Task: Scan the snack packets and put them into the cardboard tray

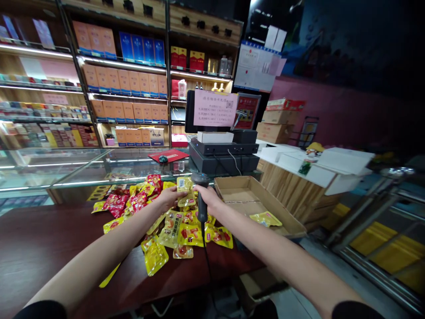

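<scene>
My left hand (168, 198) grips a small yellow snack packet (184, 185) by its left edge, with a pale barcode label turned up. Close beside it, my right hand (208, 200) is wrapped round a black handheld barcode scanner (200, 179); its cable (206, 261) hangs down in front. The scanner's head is right by the packet. Below and around both hands lies a loose pile of yellow snack packets (191, 234), with several red packets (117, 204) at the left of the pile. Part of the pile is hidden behind my hands and forearms.
An open cardboard box (232, 181) holding one yellow packet (266, 219) stands right of the pile on the dark red table (40, 239). Behind are a glass counter (79, 164), a red folder (175, 155), a cash register (224, 159) and stocked shelves (126, 95).
</scene>
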`<state>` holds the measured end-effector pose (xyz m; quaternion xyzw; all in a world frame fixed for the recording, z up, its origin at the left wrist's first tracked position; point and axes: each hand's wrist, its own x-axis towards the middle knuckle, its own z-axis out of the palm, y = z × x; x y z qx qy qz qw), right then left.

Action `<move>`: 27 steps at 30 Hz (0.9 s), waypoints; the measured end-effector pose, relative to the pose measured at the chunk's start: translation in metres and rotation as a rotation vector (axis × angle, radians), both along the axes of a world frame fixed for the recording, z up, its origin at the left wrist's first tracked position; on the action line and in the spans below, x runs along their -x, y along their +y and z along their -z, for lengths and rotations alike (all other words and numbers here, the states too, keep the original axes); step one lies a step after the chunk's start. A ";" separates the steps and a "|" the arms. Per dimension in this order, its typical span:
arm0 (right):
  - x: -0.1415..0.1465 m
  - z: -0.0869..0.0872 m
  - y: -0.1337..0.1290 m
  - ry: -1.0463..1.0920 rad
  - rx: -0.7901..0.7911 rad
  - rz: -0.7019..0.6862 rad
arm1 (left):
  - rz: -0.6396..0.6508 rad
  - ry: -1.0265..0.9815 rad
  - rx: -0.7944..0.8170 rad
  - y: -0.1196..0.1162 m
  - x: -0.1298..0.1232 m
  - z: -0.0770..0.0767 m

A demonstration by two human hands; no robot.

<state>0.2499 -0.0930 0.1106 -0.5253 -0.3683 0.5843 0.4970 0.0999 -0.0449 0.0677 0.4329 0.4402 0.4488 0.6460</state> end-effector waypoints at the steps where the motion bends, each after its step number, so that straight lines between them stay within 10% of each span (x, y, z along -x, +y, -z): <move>1: -0.005 -0.001 0.002 0.020 0.044 -0.002 | 0.031 -0.004 0.031 -0.002 -0.002 -0.004; 12: -0.093 -0.034 0.001 0.192 0.212 -0.062 | 0.499 -0.260 0.372 0.004 -0.069 -0.062; 21: -0.214 -0.032 -0.002 0.116 0.109 0.355 | 0.502 -0.030 0.297 0.021 -0.197 -0.063; 27: -0.217 -0.015 0.008 0.091 0.073 0.308 | 0.492 0.082 0.267 0.029 -0.177 -0.058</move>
